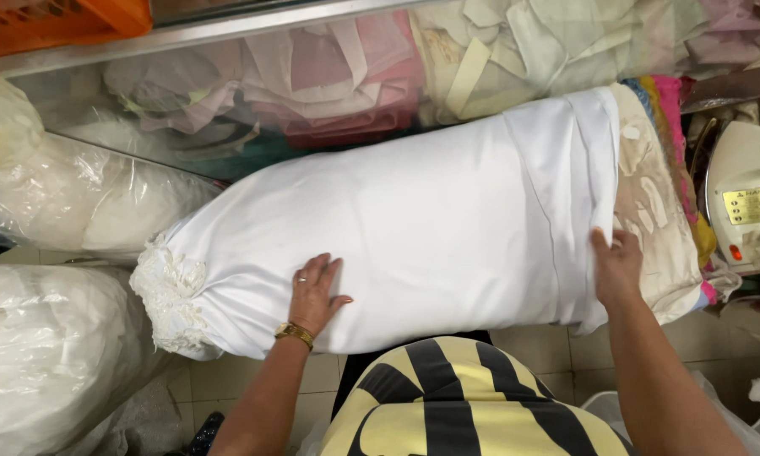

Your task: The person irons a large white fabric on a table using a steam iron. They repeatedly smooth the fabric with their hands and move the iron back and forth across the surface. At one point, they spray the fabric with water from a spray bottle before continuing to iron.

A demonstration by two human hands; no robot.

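A white fabric (431, 228) lies spread smooth over a padded ironing board (650, 203), covering nearly all of it and hanging over the near edge. At the fabric's left end a bunch of lace trim (171, 295) gathers into a ruffled clump. Clear plastic bags of white cloth (51, 355) sit left of the fabric, and a heap of folded pale and pink cloth (338, 76) lies beyond its far edge. A cream-coloured steam iron (747, 198) stands past the fabric's right end. The left hand (315, 293), with a gold wristwatch (295, 334), rests flat on the fabric's near part, fingers spread, gripping nothing. The right hand (618, 268) presses on the fabric's right edge, fingers extended; whether it pinches the cloth I cannot tell.
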